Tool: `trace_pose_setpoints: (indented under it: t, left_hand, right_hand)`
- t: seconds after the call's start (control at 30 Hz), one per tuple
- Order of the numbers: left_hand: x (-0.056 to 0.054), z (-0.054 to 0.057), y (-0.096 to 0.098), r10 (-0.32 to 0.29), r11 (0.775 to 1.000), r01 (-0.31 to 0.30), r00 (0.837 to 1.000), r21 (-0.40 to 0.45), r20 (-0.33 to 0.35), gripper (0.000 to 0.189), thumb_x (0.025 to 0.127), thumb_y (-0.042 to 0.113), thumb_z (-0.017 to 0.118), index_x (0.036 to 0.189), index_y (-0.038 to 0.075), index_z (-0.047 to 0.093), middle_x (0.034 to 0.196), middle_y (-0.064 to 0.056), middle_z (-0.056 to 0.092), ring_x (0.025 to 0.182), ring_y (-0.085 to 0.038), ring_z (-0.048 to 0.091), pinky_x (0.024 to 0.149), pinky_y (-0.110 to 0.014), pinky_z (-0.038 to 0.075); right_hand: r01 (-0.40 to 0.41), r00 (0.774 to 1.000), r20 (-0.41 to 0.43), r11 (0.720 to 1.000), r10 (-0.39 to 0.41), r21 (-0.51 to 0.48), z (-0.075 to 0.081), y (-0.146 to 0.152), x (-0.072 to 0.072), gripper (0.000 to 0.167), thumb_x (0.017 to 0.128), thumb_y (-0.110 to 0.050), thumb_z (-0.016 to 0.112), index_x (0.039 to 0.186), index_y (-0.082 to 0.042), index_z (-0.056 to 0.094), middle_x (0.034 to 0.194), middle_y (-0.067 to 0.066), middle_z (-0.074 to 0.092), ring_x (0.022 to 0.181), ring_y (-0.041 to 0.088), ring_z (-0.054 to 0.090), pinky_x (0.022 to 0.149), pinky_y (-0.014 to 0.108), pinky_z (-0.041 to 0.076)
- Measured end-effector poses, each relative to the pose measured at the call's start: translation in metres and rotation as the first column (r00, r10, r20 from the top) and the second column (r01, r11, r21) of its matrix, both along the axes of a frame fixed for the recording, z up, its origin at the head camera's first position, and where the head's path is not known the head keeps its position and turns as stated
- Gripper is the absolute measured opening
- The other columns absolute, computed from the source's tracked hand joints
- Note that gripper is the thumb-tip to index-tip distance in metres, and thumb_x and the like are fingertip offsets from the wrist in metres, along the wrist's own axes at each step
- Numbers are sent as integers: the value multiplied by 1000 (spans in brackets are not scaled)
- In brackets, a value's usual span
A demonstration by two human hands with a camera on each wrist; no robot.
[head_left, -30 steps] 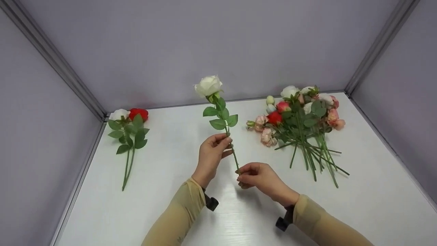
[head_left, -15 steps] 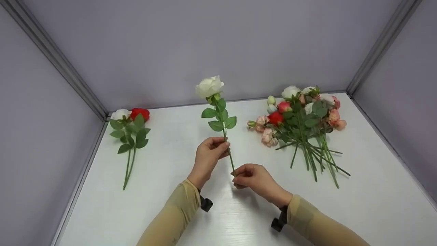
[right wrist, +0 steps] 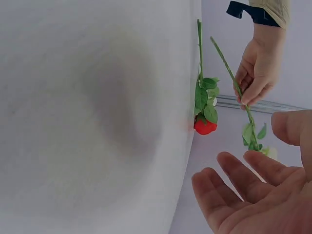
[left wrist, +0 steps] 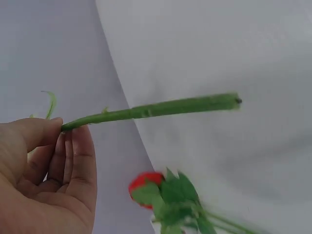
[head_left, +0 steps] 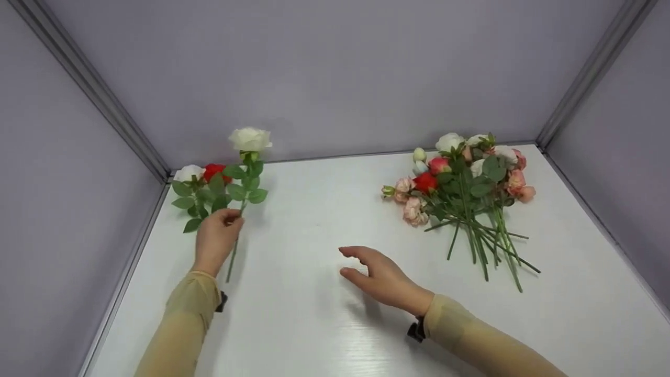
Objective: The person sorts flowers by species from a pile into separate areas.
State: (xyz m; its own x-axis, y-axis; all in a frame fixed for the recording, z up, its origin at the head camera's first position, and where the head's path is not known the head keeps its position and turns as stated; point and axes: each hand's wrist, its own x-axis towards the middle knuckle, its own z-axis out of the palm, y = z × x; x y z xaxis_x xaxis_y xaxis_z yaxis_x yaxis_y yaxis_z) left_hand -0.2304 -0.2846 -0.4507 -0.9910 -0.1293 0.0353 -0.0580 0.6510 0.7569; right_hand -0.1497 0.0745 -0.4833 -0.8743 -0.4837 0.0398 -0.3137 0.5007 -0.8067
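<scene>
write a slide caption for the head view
Left hand pinches a white rose by its stem; right hand hovers over the table, mixed flowers piled at right.

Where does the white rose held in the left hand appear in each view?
Head: white rose left of centre, roughly upright.
Left wrist: only its stem is clear, crossing the middle.
Right wrist: right side, bloom pointing down.
Shared landmark: the red flower nearest it.
</scene>
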Motion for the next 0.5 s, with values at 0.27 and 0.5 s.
trace_pose_setpoints:
  t: [0.27,0.5]
  left_hand:
    - [6,-18,-68,37,951,-55,997,-305,-66,26,101,5,58,119,-8,70,113,-30,65,107,-46,61,89,-58,50]
    - [-5,-38,-79,54,925,-69,997,-373,-50,23,101,3,57,115,-9,71,107,-30,66,101,-46,62,85,-58,51]
  right_hand:
    - [-66,976,-190,978,105,198,9,-23,-4,68,104,-55,52,160,-20,36,162,6,36,153,27,23,122,50,25]
    - [-101,970,-191,966,148,236,12,-35,-5,69,105,-55,50,161,-20,34,163,5,35,154,28,20,123,49,23]
